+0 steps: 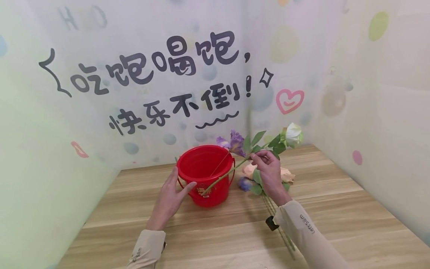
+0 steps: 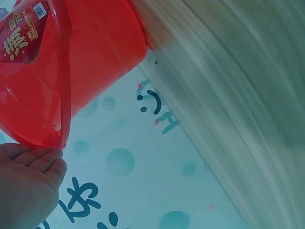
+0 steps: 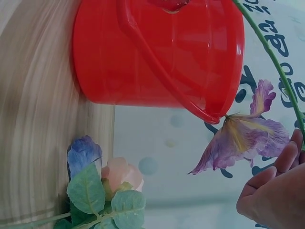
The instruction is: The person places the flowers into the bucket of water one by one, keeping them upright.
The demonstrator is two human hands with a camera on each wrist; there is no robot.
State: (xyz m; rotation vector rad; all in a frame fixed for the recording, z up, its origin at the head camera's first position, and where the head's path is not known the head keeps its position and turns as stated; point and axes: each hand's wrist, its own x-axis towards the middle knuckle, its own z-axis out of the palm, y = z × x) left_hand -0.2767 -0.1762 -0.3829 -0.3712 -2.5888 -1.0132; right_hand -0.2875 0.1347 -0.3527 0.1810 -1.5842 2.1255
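A red bucket with a red handle stands upright on the table. My left hand touches its left side near the rim; in the left wrist view the fingertips of that hand meet the rim. My right hand pinches the green stem of a white rose, whose lower end slants down in front of the bucket. A purple iris leans out over the bucket's right rim, its stem inside. In the right wrist view, the iris hangs near my curled right fingers.
Under my right forearm several flowers lie on the wooden table, with a peach flower and a blue flower showing. A black clip-like piece is by the right cuff. Printed walls enclose the table's back and sides.
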